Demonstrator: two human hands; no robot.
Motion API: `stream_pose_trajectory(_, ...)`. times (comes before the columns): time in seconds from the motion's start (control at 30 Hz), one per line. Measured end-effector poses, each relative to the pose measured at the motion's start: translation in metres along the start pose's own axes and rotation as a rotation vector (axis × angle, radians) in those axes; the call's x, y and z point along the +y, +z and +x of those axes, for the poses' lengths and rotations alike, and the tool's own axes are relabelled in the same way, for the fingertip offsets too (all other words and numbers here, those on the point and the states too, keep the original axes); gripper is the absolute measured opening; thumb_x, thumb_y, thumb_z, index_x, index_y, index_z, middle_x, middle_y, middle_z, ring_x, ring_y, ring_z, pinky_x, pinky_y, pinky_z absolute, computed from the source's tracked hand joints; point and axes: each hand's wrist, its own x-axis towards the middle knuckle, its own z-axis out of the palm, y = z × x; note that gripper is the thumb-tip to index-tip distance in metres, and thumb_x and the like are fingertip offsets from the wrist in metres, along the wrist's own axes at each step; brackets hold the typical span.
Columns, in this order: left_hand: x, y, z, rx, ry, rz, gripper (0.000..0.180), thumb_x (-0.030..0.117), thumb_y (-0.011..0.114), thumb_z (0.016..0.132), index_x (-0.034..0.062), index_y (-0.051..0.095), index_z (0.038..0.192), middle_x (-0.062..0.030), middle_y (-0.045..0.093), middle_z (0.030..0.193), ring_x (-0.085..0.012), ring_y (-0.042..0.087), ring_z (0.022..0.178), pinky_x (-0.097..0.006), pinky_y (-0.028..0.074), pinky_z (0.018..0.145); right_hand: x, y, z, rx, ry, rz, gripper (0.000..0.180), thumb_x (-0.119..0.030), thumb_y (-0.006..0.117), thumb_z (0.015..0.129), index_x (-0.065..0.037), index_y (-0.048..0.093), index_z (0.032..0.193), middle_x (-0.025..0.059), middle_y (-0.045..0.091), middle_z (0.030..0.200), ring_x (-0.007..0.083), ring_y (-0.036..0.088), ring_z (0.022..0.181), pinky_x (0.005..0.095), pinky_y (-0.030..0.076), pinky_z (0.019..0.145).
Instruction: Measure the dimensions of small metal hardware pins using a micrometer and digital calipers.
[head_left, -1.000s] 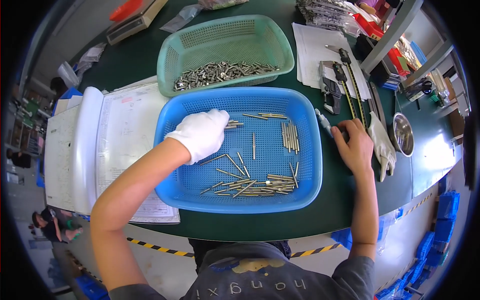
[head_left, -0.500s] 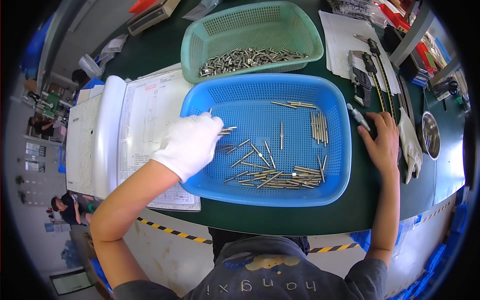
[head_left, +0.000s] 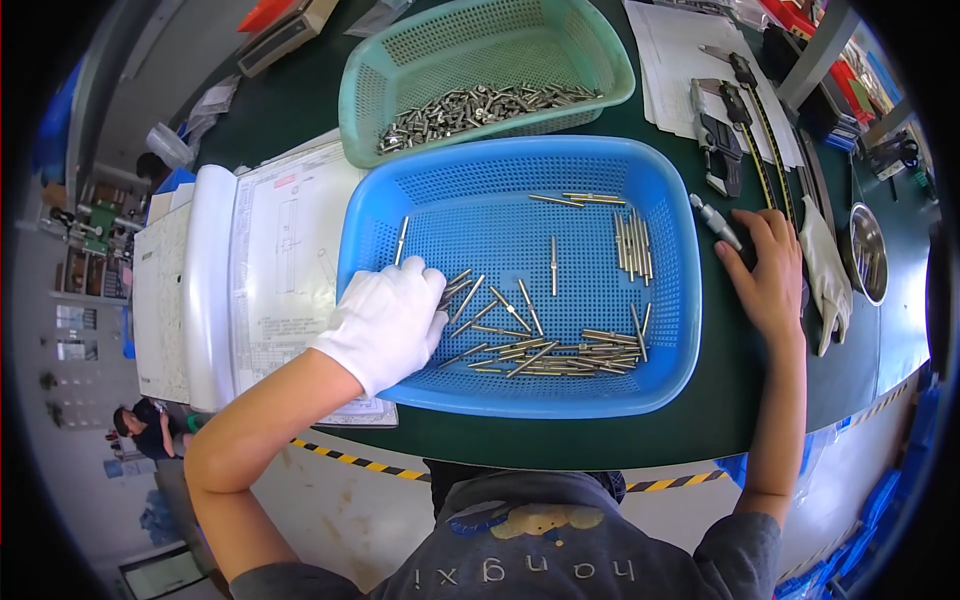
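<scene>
My left hand (head_left: pixel 388 325), in a white glove, is over the left side of a blue perforated basket (head_left: pixel 520 402). Its fingers are curled down beside several slim metal pins (head_left: pixel 456 286), and whatever they hold is hidden. A single pin (head_left: pixel 402 240) lies near the basket's left wall, just beyond the glove. Other pins form a heap (head_left: pixel 560 360) at the near side and a neat row (head_left: pixel 632 248) at the right. On the table right of the basket, my bare right hand (head_left: pixel 770 275) is closed around a silver micrometer (head_left: pixel 714 220), whose body it partly covers.
Behind stands a green basket (head_left: pixel 600 105) of short metal parts (head_left: pixel 480 112). Drawing sheets (head_left: pixel 285 240) lie to the left. Calipers (head_left: pixel 718 150), a loose white glove (head_left: pixel 824 270) and a steel bowl (head_left: pixel 868 252) are at the right.
My left hand has moved nearer to me inside the blue basket, uncovering a pin by the left wall. My right hand stays around the micrometer. The whole view has shifted slightly.
</scene>
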Motion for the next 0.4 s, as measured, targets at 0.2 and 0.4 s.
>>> stream_pose_trajectory(0.2, -0.001, 0.009, 0.009, -0.104, -0.056, 0.033, 0.016, 0.017, 0.052, 0.076, 0.0013, 0.049, 0.077, -0.0146, 0.055, 0.072, -0.0301, 0.058, 0.063, -0.04, 0.046, 0.058, -0.002, -0.002, 0.0, -0.029, 0.031, 0.001, 0.033, -0.023, 0.061, 0.072, -0.005, 0.054, 0.098, 0.0096, 0.048, 0.089, 0.0261, 0.047, 0.086, 0.0356, 0.036, 0.076)
stream_pose_trajectory(0.4, 0.013, -0.002, 0.016, -0.171, -0.178, -0.074, 0.019, 0.019, 0.05, 0.078, 0.0003, 0.049, 0.076, -0.0174, 0.058, 0.072, -0.0323, 0.059, 0.061, -0.04, 0.047, 0.059, -0.003, -0.003, 0.0, -0.013, 0.025, 0.004, 0.033, -0.024, 0.06, 0.072, -0.005, 0.054, 0.098, 0.0097, 0.048, 0.09, 0.0259, 0.047, 0.087, 0.0355, 0.036, 0.077)
